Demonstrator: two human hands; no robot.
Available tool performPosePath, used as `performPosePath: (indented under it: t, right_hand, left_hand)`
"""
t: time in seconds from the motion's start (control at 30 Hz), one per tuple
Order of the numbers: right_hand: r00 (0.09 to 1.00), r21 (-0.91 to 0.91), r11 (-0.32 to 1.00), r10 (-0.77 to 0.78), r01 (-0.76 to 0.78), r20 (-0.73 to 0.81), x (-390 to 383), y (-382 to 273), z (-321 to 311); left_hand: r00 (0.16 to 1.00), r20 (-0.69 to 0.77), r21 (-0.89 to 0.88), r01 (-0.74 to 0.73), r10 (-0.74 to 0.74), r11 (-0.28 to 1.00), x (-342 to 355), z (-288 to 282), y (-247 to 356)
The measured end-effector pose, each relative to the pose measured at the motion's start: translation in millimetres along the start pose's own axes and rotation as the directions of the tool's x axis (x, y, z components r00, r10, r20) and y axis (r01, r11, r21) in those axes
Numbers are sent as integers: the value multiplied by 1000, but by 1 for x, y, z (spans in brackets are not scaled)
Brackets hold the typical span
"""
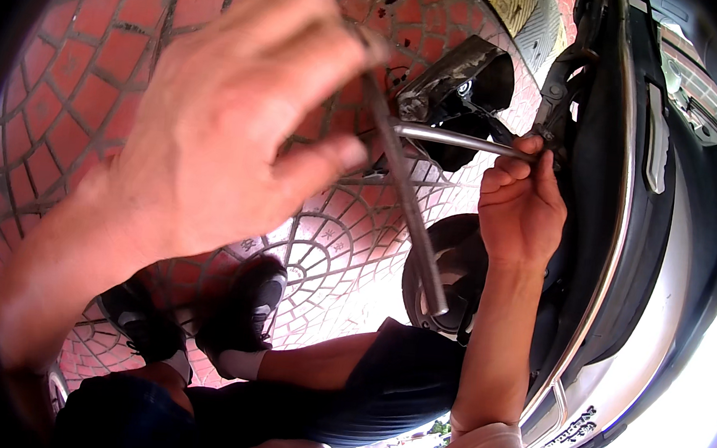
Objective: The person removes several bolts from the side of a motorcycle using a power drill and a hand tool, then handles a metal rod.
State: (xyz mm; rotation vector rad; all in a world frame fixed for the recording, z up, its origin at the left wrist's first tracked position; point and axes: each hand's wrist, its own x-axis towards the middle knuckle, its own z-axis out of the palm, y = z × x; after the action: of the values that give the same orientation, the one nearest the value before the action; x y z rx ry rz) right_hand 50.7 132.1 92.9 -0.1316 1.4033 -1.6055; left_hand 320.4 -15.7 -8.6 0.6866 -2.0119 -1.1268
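My left hand (223,121) fills the upper left, close to the camera, its fingers closed on the hub of a grey metal three-arm wrench (413,220). One arm slants down toward the small black wheel (456,270). Another arm runs right to the scooter's black side panel (599,159). My right hand (518,205) is curled round the tip of that arm, right against the scooter. Whatever the tip meets is hidden behind my fingers.
The scooter's silver and black body (664,299) curves down the right side. A black and grey part (458,76) sticks out above the wrench. Red patterned paving (77,59) lies below. My bent legs in dark shorts and black shoes (247,304) sit at the bottom.
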Motion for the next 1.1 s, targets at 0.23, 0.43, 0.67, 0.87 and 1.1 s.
performPosePath:
  t: [0.23, 0.43, 0.67, 0.87, 1.1]
  right_hand:
    - [997, 180, 983, 28, -39, 66, -4, 2, 11]
    - [994, 167, 986, -11, 28, -105, -10, 4, 13]
    - [999, 51, 999, 0, 2, -47, -7, 2, -1]
    - [990, 89, 993, 59, -71, 129, 3, -3, 9]
    - [988, 55, 997, -48, 56, -144, 1, 4, 31]
  left_hand:
    - [670, 644, -608, 741, -370, 285, 15, -2, 15]
    - [445, 806, -553, 801, -390, -229, 11, -3, 20]
    - [400, 485, -691, 720, -778, -60, -10, -11, -19]
    - [761, 268, -522, 630, -591, 574, -28, 4, -19]
    - [983, -155, -104, -116, 99, 988, 0, 2, -15]
